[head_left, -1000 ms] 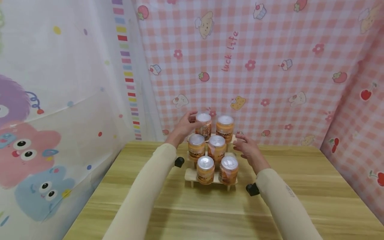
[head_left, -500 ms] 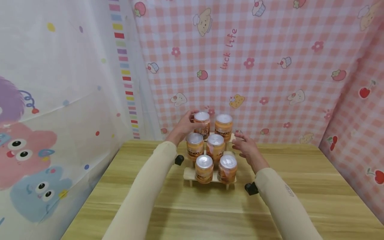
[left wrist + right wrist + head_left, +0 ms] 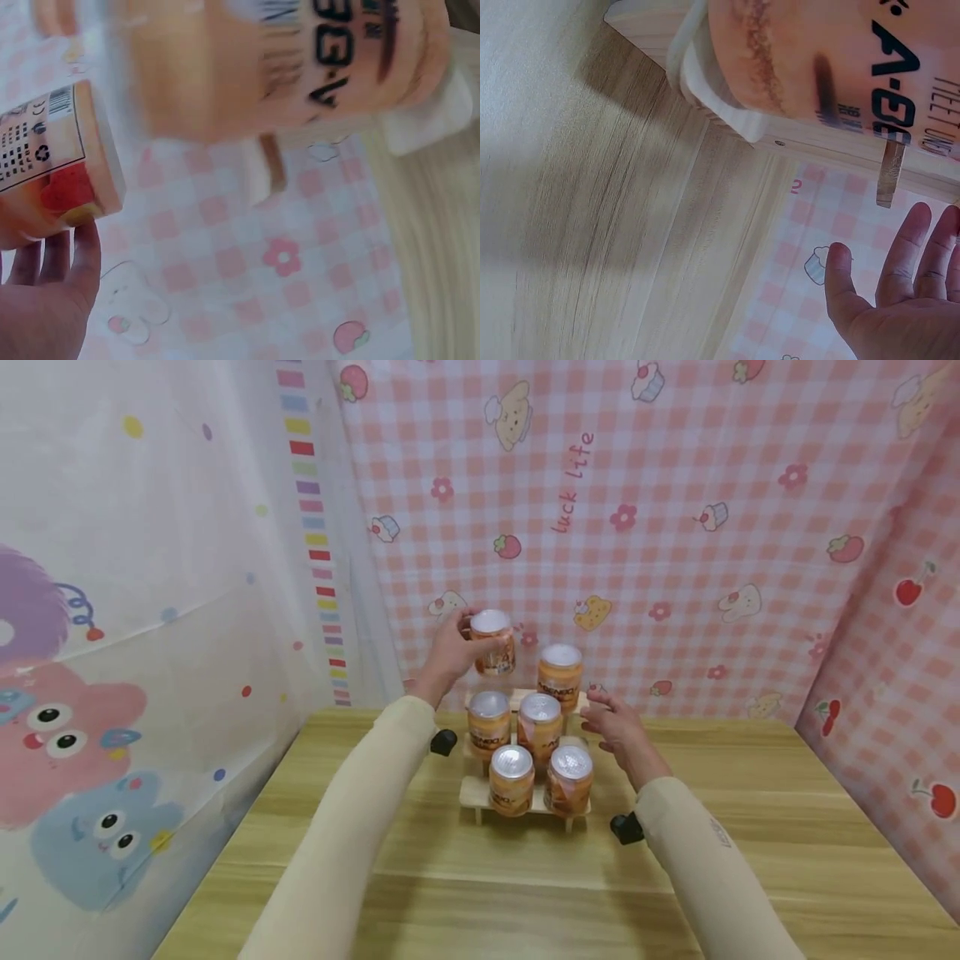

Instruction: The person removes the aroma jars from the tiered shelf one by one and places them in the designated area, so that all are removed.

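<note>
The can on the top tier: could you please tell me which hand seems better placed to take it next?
Probably the right hand: it holds nothing and is near the top-tier can, while the left hand grips the raised can.

Six cans [image 3: 497, 662], three wooden tiers [image 3: 475, 793], one table [image 3: 480, 906]

Two cans [image 3: 512, 789] were placed on each lower tier [image 3: 474, 793] of the stand [image 3: 539, 802] on the worktop [image 3: 480, 902], one can [image 3: 560, 681] on top, right of a held can [image 3: 493, 656]
</note>
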